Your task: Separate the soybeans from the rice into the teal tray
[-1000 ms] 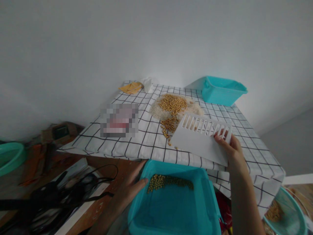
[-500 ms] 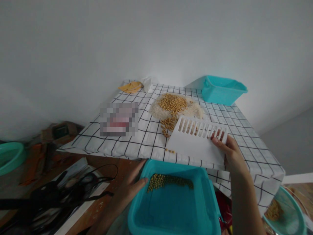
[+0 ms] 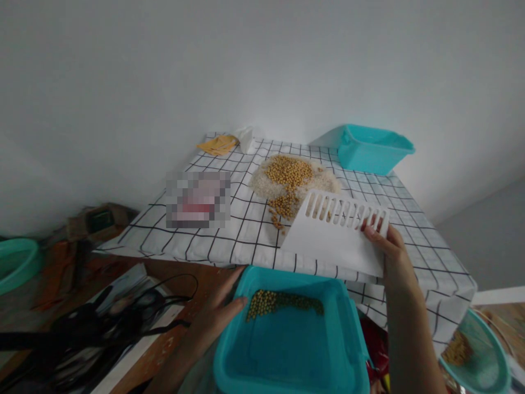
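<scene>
My right hand [image 3: 388,243] grips the right end of a white slotted plastic panel [image 3: 328,241], with fingers showing through its end slots. The panel lies at a slant over the front of the checked cloth, its slots facing a heap of yellow soybeans [image 3: 287,171] on a spread of rice [image 3: 264,183]. Some soybeans trail forward to the panel's left edge. My left hand [image 3: 225,303] holds the left rim of a turquoise plastic bin [image 3: 287,350] below the table edge, thumb over the rim. Inside the bin, soybeans [image 3: 264,302] are gathered along the far side.
Another turquoise bin [image 3: 373,150] stands at the table's back right. A yellow cloth [image 3: 219,145] and a pixelated flat item [image 3: 199,200] lie on the left. Dark cables [image 3: 151,301] clutter the lower left. A pale green basin [image 3: 478,355] is below right.
The white panel has shifted slightly right with my right hand. The few soybeans by its lower left edge no longer show. My left hand keeps its hold on the bin.
</scene>
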{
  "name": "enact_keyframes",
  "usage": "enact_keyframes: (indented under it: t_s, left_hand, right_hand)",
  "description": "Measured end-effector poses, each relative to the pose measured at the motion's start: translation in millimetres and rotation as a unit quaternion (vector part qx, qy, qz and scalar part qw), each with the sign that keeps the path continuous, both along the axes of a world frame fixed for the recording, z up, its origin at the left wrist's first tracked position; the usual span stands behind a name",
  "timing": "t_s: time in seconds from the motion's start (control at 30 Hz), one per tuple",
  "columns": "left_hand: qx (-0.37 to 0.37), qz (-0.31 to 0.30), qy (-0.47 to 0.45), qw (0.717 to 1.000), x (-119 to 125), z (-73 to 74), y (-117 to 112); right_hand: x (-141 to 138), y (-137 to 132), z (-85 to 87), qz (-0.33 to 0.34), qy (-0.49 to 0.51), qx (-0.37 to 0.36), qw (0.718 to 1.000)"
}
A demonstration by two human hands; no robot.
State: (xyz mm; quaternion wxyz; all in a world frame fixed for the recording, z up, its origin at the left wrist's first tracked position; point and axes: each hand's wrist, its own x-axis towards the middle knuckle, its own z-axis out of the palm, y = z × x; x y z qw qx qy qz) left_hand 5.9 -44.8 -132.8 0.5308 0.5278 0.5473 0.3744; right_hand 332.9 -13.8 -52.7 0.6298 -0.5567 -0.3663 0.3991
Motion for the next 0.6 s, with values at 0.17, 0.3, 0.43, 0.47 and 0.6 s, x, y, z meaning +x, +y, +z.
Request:
enact_keyframes:
  t_s: [0.17,0.3,0.43,0.47,0.6]
  left_hand:
    - [0.013,-0.006,0.010,1.000,-1.3,-2.4,-0.5]
    - [0.006,-0.009,0.003,1.000,-1.7,-2.8,-0.6]
    - [0.003,-0.004,0.000,1.000,-1.7,-3.8,-0.6]
    - [0.002,-0.003,0.001,1.000,-1.6,-4.1,-0.6]
    - [0.002,-0.001,0.000,1.000,-1.2,-5.8,-0.5]
  right_hand:
    - [-1.6,4.2,1.7,-0.029,0.021,0.000,0.999]
    - [0.2,5.8,-1.4,-0.014,0.013,-0.003,1.000]
    - [1.2,7.2,-3.7,-0.019,0.007,-0.003,1.000]
    - [1.1,7.7,-4.0,-0.023,0.008,-0.002,1.000]
    - [0.8,10.5,-4.6,-0.052,0.009,0.010,0.999]
